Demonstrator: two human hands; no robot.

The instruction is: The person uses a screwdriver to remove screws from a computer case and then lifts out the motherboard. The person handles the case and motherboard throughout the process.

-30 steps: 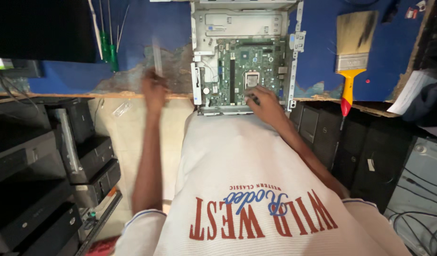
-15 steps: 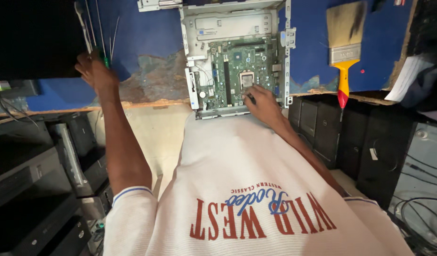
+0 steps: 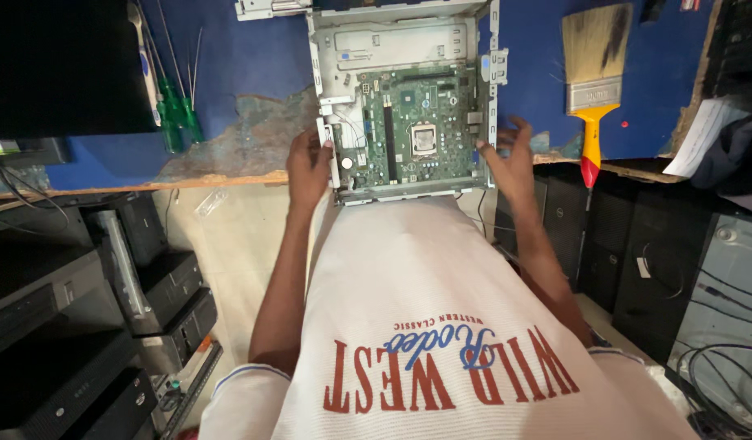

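Hands frame the open desktop computer case [image 3: 402, 106] at the upper middle of the frame, where it lies on the blue workbench [image 3: 253, 73] with its near edge at the bench lip. The left hand [image 3: 309, 167] lies against the case's left wall, fingers curled onto the rim near the lower left corner; whether it truly grips cannot be told. The right hand [image 3: 510, 159] sits just beside the right wall with fingers spread and slightly bent, apparently touching or nearly touching the metal.

Handling this chassis well, as I judge it, means holding the sheet-metal walls only, low and evenly on both sides, keeping fingertips off the green motherboard [image 3: 416, 126] and its bare processor socket [image 3: 424, 138], and minding the loose cables near the left corner. The stamped edges look thin and may be sharp, so a flat palm contact is safer than a fingertip pinch.

Pale grey steel forms the box, rectangular and shallow, with a ribbed drive bay at its far end. Worn paint on the bench shows a rough, mottled patch left of the case. Upper right lies a wide paintbrush [image 3: 594, 73] with tan bristles and a yellow-red handle; upper left, green-handled screwdrivers [image 3: 176, 102]. Black computer towers [image 3: 628, 244] stand below the bench.
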